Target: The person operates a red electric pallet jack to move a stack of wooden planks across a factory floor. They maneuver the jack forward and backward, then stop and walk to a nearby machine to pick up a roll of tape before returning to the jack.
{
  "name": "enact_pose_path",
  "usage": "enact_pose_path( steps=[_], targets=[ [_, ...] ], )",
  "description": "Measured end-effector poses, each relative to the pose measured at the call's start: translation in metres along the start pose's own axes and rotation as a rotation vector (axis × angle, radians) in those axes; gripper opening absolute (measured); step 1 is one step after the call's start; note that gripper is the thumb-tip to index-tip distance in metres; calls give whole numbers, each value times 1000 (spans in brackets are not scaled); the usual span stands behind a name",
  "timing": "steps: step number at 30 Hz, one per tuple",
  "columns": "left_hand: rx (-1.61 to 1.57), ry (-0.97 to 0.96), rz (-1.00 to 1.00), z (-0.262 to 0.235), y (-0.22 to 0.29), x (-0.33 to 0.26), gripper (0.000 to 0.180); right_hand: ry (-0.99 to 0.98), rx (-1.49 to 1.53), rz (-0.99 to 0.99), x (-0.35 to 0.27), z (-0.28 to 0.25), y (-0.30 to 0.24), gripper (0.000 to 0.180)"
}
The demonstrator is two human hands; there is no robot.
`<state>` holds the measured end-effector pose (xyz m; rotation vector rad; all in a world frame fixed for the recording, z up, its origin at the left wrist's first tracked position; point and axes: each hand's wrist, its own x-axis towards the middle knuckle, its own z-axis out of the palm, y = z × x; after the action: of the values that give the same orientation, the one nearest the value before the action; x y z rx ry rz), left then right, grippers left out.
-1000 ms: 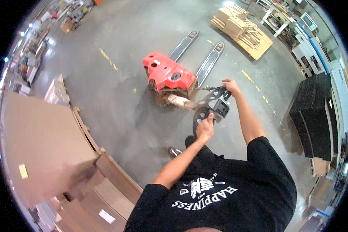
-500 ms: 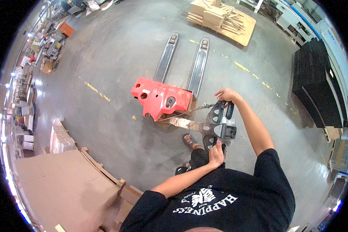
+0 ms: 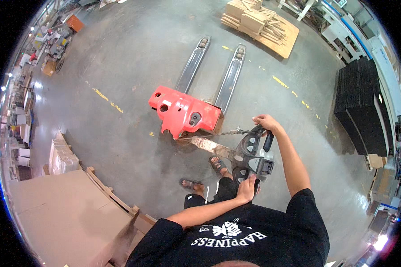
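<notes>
You stand on a grey concrete floor [image 3: 133,58]. The red pallet jack [image 3: 185,113] rests on it; beyond it lies a wooden pallet [image 3: 260,24], right of it stacked black sheets [image 3: 363,107].

The single head-worn fisheye camera is looking steeply down from above at the grey concrete floor [image 3: 133,58], its rim bending the warehouse edges.

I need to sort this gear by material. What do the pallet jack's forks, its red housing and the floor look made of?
Forks: bare steel, by the grey worn sheen. Red housing: likely painted sheet metal, glossy with chipped edges. Floor: sealed concrete, grey with a faint gloss and yellow paint marks.
</notes>
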<state>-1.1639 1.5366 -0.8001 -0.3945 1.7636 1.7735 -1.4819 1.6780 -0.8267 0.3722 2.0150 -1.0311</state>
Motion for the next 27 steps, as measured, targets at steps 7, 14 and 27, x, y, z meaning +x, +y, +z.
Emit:
enact_pose_path(
  steps=[7, 14, 27],
  targets=[
    [301, 11, 129, 13, 36, 78, 87, 175, -1, 42, 49, -74, 13, 64],
    [510, -73, 87, -32, 53, 124, 90, 478, -74, -90, 138, -96, 73, 47],
    [553, 68, 115, -142, 93, 106, 89, 659, -24, -313, 60, -51, -32, 44]
  ],
)
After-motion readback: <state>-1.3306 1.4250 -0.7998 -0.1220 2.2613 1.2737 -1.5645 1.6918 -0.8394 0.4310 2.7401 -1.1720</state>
